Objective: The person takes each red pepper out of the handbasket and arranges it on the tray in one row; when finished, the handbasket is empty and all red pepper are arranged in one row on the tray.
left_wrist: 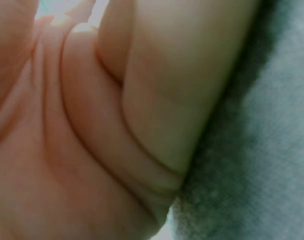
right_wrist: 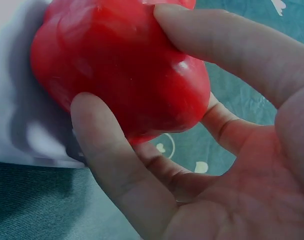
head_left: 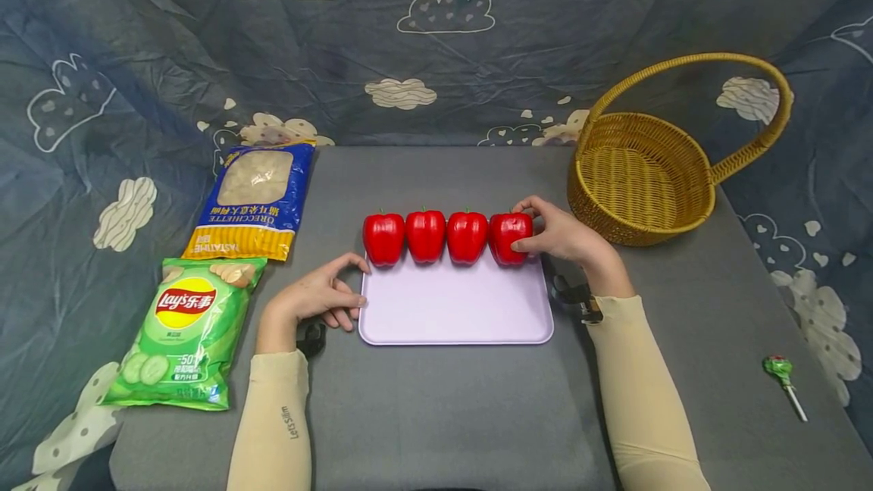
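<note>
Several red bell peppers (head_left: 426, 236) stand in a row along the far edge of a pale lilac tray (head_left: 450, 309). My right hand (head_left: 562, 235) grips the rightmost bell pepper (head_left: 506, 236), with thumb and fingers spread around its right side. In the right wrist view, the fingertips press against the glossy red bell pepper (right_wrist: 117, 65). At the tray's left rim, my left hand (head_left: 317, 290) holds the edge with thumb and index fingertip. Its palm and curled fingers (left_wrist: 162, 90) fill most of the left wrist view, where the tray is hidden.
A wicker basket (head_left: 578, 207) with a tall handle stands at the back right. To the left lie a blue and yellow pasta bag (head_left: 248, 199) and a green chip bag (head_left: 187, 332). A lollipop (head_left: 779, 370) is near the right edge of the grey table (head_left: 450, 415).
</note>
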The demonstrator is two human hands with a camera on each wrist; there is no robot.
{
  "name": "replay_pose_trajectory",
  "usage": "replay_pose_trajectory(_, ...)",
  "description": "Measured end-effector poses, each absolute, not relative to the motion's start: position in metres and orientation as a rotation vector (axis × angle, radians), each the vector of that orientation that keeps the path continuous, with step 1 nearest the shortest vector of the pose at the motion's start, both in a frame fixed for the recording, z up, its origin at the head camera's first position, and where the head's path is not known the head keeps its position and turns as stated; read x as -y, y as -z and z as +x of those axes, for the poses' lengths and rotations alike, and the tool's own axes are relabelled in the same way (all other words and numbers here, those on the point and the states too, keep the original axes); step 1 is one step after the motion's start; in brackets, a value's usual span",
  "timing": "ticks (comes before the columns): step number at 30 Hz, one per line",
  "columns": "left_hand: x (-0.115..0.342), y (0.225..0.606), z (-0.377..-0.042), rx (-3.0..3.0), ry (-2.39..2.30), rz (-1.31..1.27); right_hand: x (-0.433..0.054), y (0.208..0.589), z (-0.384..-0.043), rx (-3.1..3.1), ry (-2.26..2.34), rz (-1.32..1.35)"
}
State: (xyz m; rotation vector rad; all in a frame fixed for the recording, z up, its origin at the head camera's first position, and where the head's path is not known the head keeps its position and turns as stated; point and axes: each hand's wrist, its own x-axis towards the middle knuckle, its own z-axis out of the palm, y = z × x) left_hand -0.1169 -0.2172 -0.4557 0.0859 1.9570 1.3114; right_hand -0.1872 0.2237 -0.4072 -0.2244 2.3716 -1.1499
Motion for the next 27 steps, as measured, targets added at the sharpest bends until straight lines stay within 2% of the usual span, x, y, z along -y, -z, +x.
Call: replay_pose_trajectory(27,0.216,0.4567,-0.1164,-1.964,-1.317,0.072,-0.2329,0.4047,-0.1889,-2.361,1.153,-0.168)
